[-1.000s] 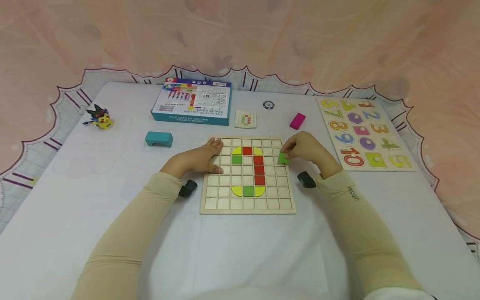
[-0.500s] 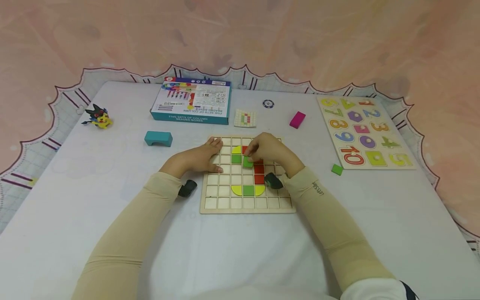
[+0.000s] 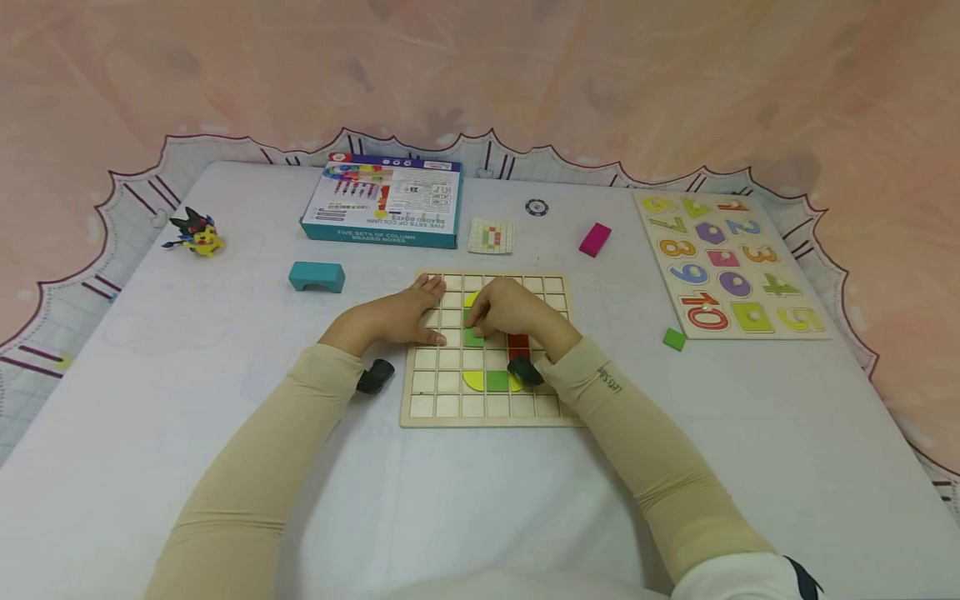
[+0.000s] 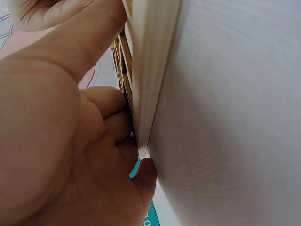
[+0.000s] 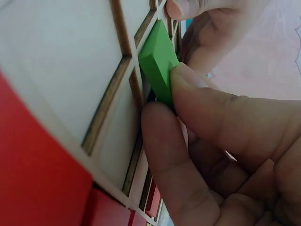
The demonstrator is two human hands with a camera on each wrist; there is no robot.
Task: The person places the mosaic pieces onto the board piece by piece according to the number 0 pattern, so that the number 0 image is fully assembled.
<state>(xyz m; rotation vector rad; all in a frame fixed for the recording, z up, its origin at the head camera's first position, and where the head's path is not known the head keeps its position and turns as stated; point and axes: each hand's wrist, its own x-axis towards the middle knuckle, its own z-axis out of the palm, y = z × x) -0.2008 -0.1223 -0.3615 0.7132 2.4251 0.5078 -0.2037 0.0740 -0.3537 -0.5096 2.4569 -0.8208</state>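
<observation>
My right hand [image 3: 513, 310] pinches a green square tile [image 5: 161, 59] between thumb and finger, tilted over a cell of the wooden grid board [image 3: 495, 422]. In the right wrist view one edge of the tile sits down at the cell's dividers. My left hand [image 3: 401, 318] rests along the board's left side, fingers spread; the left wrist view has it against the wooden edge [image 4: 153, 70]. Lower on the board lie a yellow quarter-round piece [image 3: 472, 381] and a green tile [image 3: 497, 382], with red tiles [image 3: 518, 343] to the right. My right hand hides part of the upper pieces.
A loose green tile [image 3: 674, 339] lies beside the number puzzle board [image 3: 795, 340] at right. Behind the grid are a pattern card [image 3: 491, 237], a boxed set [image 3: 382, 204], a poker chip [image 3: 537, 207] and a pink block [image 3: 596, 240]. A teal arch block [image 3: 317, 276] and toy figure [image 3: 198, 235] stand left.
My right hand has moved left from the board's right edge to its middle-left cells, carrying a green tile. Another green tile, now uncovered, lies at right. My left hand has stayed put.
</observation>
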